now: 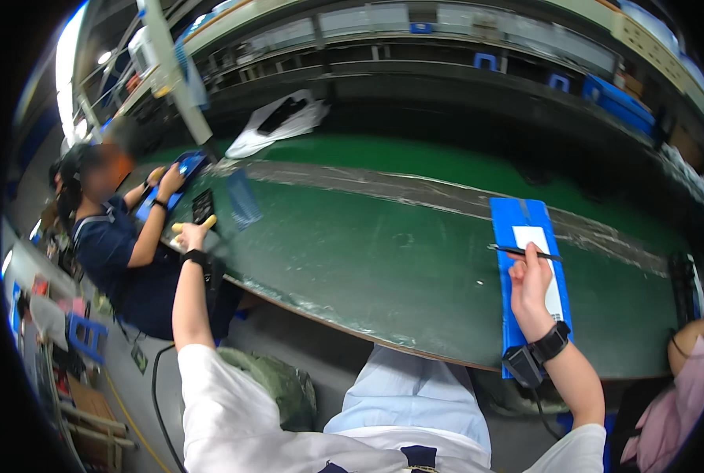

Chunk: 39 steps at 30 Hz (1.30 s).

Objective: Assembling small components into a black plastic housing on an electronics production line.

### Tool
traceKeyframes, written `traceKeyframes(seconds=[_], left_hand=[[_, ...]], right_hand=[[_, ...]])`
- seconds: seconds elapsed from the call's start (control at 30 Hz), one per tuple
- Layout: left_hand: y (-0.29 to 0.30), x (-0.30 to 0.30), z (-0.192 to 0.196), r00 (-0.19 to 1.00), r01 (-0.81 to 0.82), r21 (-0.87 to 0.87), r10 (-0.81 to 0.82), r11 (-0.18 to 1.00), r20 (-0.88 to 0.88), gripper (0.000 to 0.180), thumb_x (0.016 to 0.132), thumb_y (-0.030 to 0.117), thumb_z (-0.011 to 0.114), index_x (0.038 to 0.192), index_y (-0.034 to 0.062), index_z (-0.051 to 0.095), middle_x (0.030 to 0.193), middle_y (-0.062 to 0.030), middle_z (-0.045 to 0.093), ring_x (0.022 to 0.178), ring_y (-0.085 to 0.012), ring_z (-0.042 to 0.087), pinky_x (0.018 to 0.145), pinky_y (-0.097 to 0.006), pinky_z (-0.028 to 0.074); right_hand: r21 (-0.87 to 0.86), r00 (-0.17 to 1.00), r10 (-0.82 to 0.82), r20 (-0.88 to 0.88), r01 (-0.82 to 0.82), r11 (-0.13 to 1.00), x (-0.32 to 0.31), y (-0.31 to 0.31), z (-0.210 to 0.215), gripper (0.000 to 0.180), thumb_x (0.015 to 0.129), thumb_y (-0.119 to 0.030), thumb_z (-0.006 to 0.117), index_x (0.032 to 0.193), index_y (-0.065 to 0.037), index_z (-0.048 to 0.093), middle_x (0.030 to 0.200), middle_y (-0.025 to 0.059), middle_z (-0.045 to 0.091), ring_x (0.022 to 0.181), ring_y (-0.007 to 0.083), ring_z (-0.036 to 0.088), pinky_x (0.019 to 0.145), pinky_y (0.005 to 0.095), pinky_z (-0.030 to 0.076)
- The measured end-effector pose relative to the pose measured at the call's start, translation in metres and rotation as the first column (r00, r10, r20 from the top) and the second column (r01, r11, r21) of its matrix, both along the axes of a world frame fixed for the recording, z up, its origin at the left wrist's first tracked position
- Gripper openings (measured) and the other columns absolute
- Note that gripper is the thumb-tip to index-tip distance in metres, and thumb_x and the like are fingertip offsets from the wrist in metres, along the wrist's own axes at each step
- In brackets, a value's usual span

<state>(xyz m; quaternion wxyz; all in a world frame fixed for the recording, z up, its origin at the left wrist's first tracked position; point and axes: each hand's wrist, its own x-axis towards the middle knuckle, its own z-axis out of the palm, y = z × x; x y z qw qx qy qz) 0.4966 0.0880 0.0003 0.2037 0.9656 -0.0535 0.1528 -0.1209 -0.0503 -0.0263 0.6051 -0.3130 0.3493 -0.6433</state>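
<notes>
My left hand reaches out at the left edge of the table, with yellow covers on its fingertips. Its thumb and fingers are spread, and nothing shows between them. Just beyond the fingertips lies a dark rectangular piece; whether they touch it I cannot tell. On the right, my right hand pinches slim black tweezers, their tip pointing left. This hand is above a blue mat, where a white strip lies lengthwise, partly covered by the hand.
A green worktable spans the view. A co-worker at the left handles a blue item. Another person's pink sleeve shows at the right. A translucent blue sheet and a white bag lie farther back.
</notes>
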Motion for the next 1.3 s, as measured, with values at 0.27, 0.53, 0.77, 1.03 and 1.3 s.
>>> traceKeyframes(seconds=[0.27,0.53,0.77,1.03,1.3], left_hand=[[-0.148,-0.151,0.041,0.749,0.599,0.324,-0.656,0.732,0.097,0.078,0.062,0.043,0.064,0.124,0.0112,0.028,0.125,-0.0208,0.027,0.116,-0.0356,0.023,0.090,-0.044,0.028],[-0.321,-0.383,0.041,-0.009,0.871,0.490,-0.998,-0.036,-0.056,0.057,0.068,0.016,0.057,0.120,0.0104,0.033,0.120,-0.0198,0.032,0.110,-0.0345,0.033,0.086,-0.043,0.035],[-0.446,-0.464,0.004,-0.271,0.858,0.468,-0.961,-0.211,0.064,0.063,0.065,-0.006,0.039,0.124,0.0091,0.026,0.124,-0.0178,0.031,0.111,-0.0296,0.035,0.092,-0.041,0.030],[-0.462,-0.436,-0.025,-0.208,0.694,0.704,-0.894,0.151,0.396,0.022,0.072,0.008,0.044,0.094,0.0099,0.050,0.073,-0.0085,0.058,0.081,-0.0229,0.053,0.085,-0.041,0.035],[-0.325,-0.413,0.032,-0.208,0.661,0.740,-0.918,0.122,0.337,0.011,0.063,0.007,0.054,0.074,0.0080,0.056,0.073,-0.0081,0.054,0.075,-0.0210,0.054,0.059,-0.030,0.045]], right_hand=[[-0.028,1.000,-0.009,0.005,0.009,1.000,-0.073,-0.029,0.047,0.019,0.083,-0.022,0.047,0.073,-0.006,0.044,0.061,0.0071,0.053,0.042,0.0038,0.033,0.042,0.0190,0.029],[-0.032,0.993,-0.079,-0.091,0.076,0.997,-0.140,-0.080,-0.018,0.019,0.082,-0.021,0.050,0.082,-0.003,0.043,0.055,0.0075,0.049,0.038,0.0045,0.033,0.038,0.0193,0.028],[-0.015,0.974,-0.026,-0.227,0.023,1.000,-0.132,-0.073,-0.016,0.014,0.084,-0.016,0.046,0.087,-0.003,0.045,0.058,0.0100,0.052,0.037,0.0043,0.033,0.037,0.0193,0.027],[-0.046,0.991,-0.074,-0.109,0.070,0.997,-0.137,-0.076,-0.014,0.013,0.084,-0.019,0.046,0.086,-0.006,0.045,0.062,0.0084,0.053,0.038,0.0031,0.030,0.038,0.0178,0.023],[-0.043,0.987,-0.126,-0.100,0.122,0.992,-0.147,-0.085,-0.026,0.018,0.082,-0.021,0.050,0.082,-0.004,0.045,0.061,0.0109,0.052,0.039,0.0040,0.032,0.038,0.0186,0.027]])
